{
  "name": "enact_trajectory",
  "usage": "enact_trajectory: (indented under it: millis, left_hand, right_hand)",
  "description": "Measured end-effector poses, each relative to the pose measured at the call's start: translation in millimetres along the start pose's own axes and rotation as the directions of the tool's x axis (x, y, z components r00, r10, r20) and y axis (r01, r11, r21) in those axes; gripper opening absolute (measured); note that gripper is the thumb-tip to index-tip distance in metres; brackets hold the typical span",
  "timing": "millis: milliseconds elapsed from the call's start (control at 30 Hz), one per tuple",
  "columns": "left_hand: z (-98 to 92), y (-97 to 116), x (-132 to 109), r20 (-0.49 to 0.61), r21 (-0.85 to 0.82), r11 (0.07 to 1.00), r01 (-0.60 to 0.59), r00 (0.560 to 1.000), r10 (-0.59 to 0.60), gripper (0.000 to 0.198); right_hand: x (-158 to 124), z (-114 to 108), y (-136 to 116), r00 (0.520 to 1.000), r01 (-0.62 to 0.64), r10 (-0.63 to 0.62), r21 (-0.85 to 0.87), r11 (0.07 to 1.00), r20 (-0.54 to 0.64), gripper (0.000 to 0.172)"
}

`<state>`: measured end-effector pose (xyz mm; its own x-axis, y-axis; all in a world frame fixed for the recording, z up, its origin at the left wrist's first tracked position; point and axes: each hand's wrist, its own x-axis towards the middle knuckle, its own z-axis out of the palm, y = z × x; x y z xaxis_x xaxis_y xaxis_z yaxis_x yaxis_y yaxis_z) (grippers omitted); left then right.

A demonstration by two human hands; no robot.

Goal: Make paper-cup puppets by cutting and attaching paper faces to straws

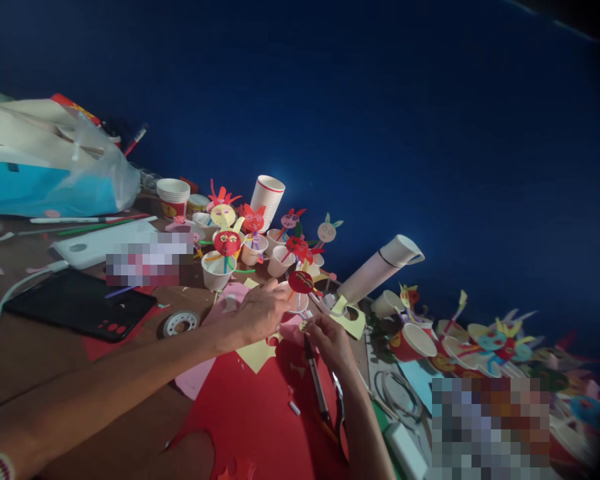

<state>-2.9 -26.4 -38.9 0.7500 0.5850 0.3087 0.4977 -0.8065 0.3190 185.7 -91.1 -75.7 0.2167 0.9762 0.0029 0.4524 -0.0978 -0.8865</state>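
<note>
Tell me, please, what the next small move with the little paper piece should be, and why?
Probably bring the small pale piece up to the red paper face in the white cup: the right hand pinches that piece beside a black pen, and the left hand rests at the cup.

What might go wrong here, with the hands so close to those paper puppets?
The left hand is close beside the cup with the red-faced puppet; a nudge could topple it into its crowded neighbours. The right hand pinches a small pale piece, which could slip among the scraps on the red paper.
</note>
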Motion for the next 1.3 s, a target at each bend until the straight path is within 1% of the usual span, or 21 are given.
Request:
enact_trajectory:
  millis: [167,333,467,600,767,933,1100,1200,1300]
  left_hand:
    - [2.9,0.5,2.0,-0.022,0.1,0.995,-0.001,1.0,0.003,0.022]
    - [-4.1,7.0,4.2,-0.019,0.104,0.995,0.005,1.0,-0.003,0.016]
    - [-8.9,10.8,4.4,-0.045,0.116,0.993,0.0,0.999,0.006,0.015]
    - [-7.8,5.3,3.7,-0.088,0.142,0.99,-0.004,0.996,0.016,0.016]
    - [-4.7,-3.5,-0.3,-0.134,0.166,0.986,-0.004,0.991,0.027,0.014]
    - [1.2,-5.3,-6.6,-0.192,0.141,0.99,-0.005,0.981,0.033,0.007]
    - [4.4,-6.8,-9.3,-0.205,0.141,0.99,-0.025,0.977,0.054,0.001]
    - [4.0,-8.4,-10.6,-0.207,0.133,0.99,-0.038,0.976,0.065,0.006]
    - [3.6,-8.0,-12.3,-0.212,0.134,0.991,-0.024,0.976,0.052,0.013]
  right_hand:
    - [-0.9,-0.2,-4.1,1.0,0.009,-0.008,0.024,1.0,-0.018,0.019]
    - [-2.3,-0.4,-8.3,0.999,0.041,-0.041,0.023,0.999,-0.02,0.014]
    - [-1.7,2.8,-9.7,0.997,0.062,-0.061,0.048,0.997,-0.041,0.015]
    - [-2.1,7.0,-12.5,0.995,0.093,-0.091,0.077,0.993,-0.032,0.019]
    - [-4.9,14.3,-17.1,0.993,0.108,-0.104,0.079,0.991,-0.048,0.018]
    - [-5.5,20.1,-17.2,0.993,0.117,-0.116,0.057,0.991,-0.031,0.017]
    - [-6.3,22.3,-14.3,0.994,0.105,-0.104,0.051,0.993,-0.019,0.015]
    - [-6.3,22.8,-12.7,0.994,0.108,-0.107,0.04,0.993,-0.028,0.013]
    - [-6.3,24.0,-11.7,0.992,0.12,-0.119,0.025,0.992,-0.046,0.013]
